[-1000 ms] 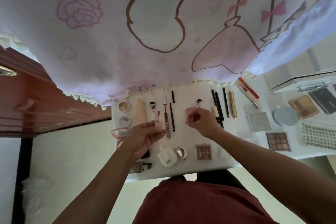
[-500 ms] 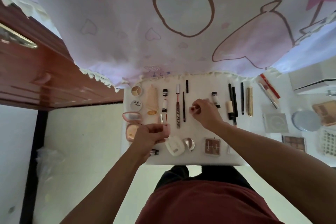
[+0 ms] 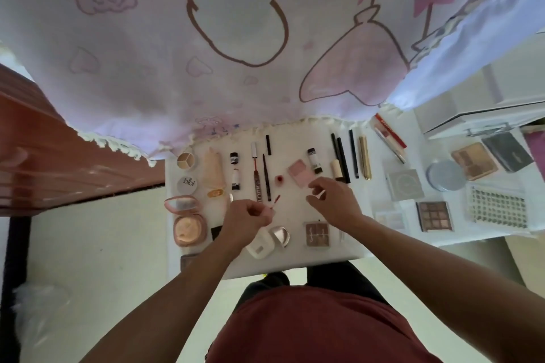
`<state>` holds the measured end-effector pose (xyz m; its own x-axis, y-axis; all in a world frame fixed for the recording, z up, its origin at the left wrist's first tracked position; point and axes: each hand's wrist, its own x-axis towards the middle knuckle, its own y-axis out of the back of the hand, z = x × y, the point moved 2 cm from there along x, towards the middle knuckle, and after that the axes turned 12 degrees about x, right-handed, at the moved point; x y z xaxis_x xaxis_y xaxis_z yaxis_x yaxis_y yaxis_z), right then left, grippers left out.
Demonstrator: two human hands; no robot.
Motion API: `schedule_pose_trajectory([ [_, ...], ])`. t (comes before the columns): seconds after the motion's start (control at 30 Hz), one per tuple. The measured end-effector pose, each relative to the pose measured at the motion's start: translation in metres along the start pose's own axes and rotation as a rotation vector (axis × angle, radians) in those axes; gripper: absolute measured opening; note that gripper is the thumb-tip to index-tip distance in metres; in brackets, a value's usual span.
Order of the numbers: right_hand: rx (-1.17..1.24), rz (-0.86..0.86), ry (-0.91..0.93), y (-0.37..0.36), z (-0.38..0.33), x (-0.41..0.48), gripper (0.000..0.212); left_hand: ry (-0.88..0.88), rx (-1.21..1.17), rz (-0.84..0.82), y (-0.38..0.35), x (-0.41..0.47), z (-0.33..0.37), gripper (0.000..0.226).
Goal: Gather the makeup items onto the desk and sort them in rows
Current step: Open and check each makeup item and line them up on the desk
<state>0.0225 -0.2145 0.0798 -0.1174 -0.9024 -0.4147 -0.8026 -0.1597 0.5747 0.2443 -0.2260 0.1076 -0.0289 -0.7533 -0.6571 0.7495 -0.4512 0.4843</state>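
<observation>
The makeup lay in rows on the white surface [image 3: 295, 256], under the hanging edge of a pink printed cloth [image 3: 265, 38]. Her left hand [image 3: 244, 219] was closed in a pinch round a thin wand [image 3: 276, 200], its red tip pointing away from her, just beside two long pencils [image 3: 267, 174]. A small red pot [image 3: 278, 179] stood a little beyond the tip, apart from it.

Her right hand [image 3: 333, 203] hung over the middle of the surface with its fingers loosely curled and nothing in them that I could see. The fingertips were at the near corner of a flat pink square [image 3: 300, 172]; I couldn't tell whether they touched it.

At the left edge sat a round trio pan [image 3: 185, 160], a white round lid [image 3: 187, 184] and an open peach compact [image 3: 187, 225]. Next to them lay a beige tube [image 3: 213, 169]. To the right of the pink square were dark sticks [image 3: 342, 159] and a gold tube [image 3: 365, 160]. Close to her stood a white case [image 3: 261, 244] and a brown palette [image 3: 317, 233], with another palette [image 3: 435, 215] and a round tin [image 3: 445, 175] farther right.
</observation>
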Motion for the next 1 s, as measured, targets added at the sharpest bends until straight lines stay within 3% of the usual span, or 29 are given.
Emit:
schedule_pose_trajectory([
  [0.2,-0.091,-0.087,-0.148,0.006,0.031,-0.016,0.027,0.002,0.407,0.134,-0.039,0.025,0.002,0.016],
  [0.33,-0.119,-0.100,-0.178,0.010,0.040,-0.017,0.027,-0.016,0.539,0.175,-0.053,0.031,0.008,0.019],
  [0.57,-0.176,-0.097,-0.070,0.023,0.024,0.016,0.028,-0.012,0.569,0.139,-0.062,0.030,0.007,0.020],
  [0.73,-0.445,-0.169,0.194,0.023,-0.010,0.052,0.044,-0.011,0.567,0.126,-0.056,0.023,0.008,0.036],
  [0.83,-0.592,-0.289,0.227,0.018,-0.026,0.069,0.056,-0.011,0.537,0.139,-0.053,0.020,0.005,0.040],
  [1.0,-0.731,-0.327,0.240,0.007,-0.030,0.086,0.041,-0.007,0.533,0.190,-0.041,0.012,0.006,0.040],
])
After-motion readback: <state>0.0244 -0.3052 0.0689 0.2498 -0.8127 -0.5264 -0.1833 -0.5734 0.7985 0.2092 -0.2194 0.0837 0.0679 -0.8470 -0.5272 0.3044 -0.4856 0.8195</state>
